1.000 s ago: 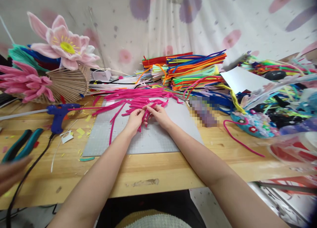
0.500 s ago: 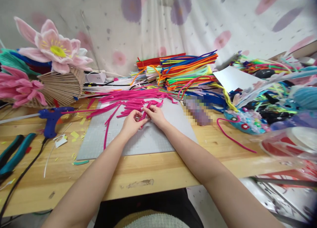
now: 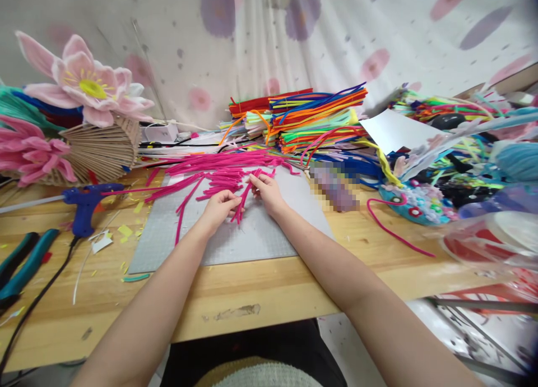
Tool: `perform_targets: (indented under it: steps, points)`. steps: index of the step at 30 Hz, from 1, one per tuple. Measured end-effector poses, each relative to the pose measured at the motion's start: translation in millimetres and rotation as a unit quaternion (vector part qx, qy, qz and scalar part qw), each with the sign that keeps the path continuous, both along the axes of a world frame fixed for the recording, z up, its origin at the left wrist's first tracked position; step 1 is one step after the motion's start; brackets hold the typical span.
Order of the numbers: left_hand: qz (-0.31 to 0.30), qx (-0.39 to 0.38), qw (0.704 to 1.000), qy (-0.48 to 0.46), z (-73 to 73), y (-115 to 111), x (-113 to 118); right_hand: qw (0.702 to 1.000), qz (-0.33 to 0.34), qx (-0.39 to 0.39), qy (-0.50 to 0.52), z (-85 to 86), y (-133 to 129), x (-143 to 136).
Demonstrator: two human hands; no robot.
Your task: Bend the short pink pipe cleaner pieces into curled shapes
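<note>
Several short magenta pipe cleaners (image 3: 244,201) are bunched between my hands, over the middle of a grey cutting mat (image 3: 168,230). My left hand (image 3: 221,207) is closed, pinching the bunch near its lower end. Higher up, my right hand (image 3: 264,189) pinches the upper part of the same bunch. Just behind my hands lies a stack of cut magenta pipe cleaners (image 3: 222,182). Beyond it is a pile of longer magenta pipe cleaners (image 3: 218,160) along the mat's back edge.
A blue glue gun (image 3: 86,204) and teal-handled pliers (image 3: 29,263) lie on the left. Fuzzy pink flowers (image 3: 86,84) stand behind them. Bundles of coloured pipe cleaners (image 3: 315,115) are stacked at the back. A single magenta stem (image 3: 395,235) and a plastic tub (image 3: 483,238) are on the right.
My hands have moved slightly apart, the left one a little down and left. The lower ends of the bunch now show, fanned out below my left fingers.
</note>
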State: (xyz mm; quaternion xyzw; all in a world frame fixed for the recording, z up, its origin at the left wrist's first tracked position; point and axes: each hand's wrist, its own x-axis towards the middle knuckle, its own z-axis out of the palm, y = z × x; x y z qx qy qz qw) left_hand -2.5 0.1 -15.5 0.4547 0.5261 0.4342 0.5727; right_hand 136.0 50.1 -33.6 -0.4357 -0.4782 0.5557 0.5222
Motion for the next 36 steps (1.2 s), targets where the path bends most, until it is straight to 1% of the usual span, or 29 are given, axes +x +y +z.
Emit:
perform_targets:
  steps: [6,8,11,15,18,22,25,28,30,34,36]
  points:
    - [-0.026,-0.008,1.0,-0.006,4.2,-1.8,1.2,0.998,-0.05,-0.037,0.02,1.7,2.9,-0.8]
    - [-0.025,-0.001,1.0,-0.006,4.3,-2.0,1.5,0.997,-0.056,-0.042,0.022,2.6,3.7,-0.3]
    - [-0.022,0.014,1.0,-0.01,4.0,-1.6,0.9,0.998,-0.039,-0.03,0.024,3.7,4.4,0.8]
    - [-0.016,0.022,0.999,-0.039,3.6,0.1,1.7,0.999,-0.003,-0.005,0.035,3.4,5.0,-0.4]
    - [0.004,0.052,0.999,-0.004,0.1,2.7,5.5,0.999,0.013,0.013,0.026,2.6,4.9,-3.2]
    - [0.027,0.081,0.996,0.027,-9.5,8.1,8.8,0.999,0.021,0.014,0.022,3.6,3.1,-4.0]
    - [0.055,0.107,0.992,0.045,-15.3,11.6,8.1,0.999,0.05,0.007,0.02,5.7,0.5,-3.0]
    - [0.072,0.13,0.987,0.056,-15.0,11.7,7.6,0.998,0.066,-0.003,0.017,6.9,-1.5,-3.1]
    - [0.07,0.117,0.99,0.037,-11.2,9.9,8.4,0.998,0.057,-0.005,0.018,7.1,-2.3,-3.6]
    - [0.051,0.027,0.997,-0.046,-3.7,6.9,10.8,0.999,0.045,-0.002,0.009,6.3,-2.4,-4.2]
    - [0.059,0.008,0.997,-0.05,-4.0,6.6,11.6,0.999,0.036,-0.002,0.0,4.7,-1.4,-4.3]
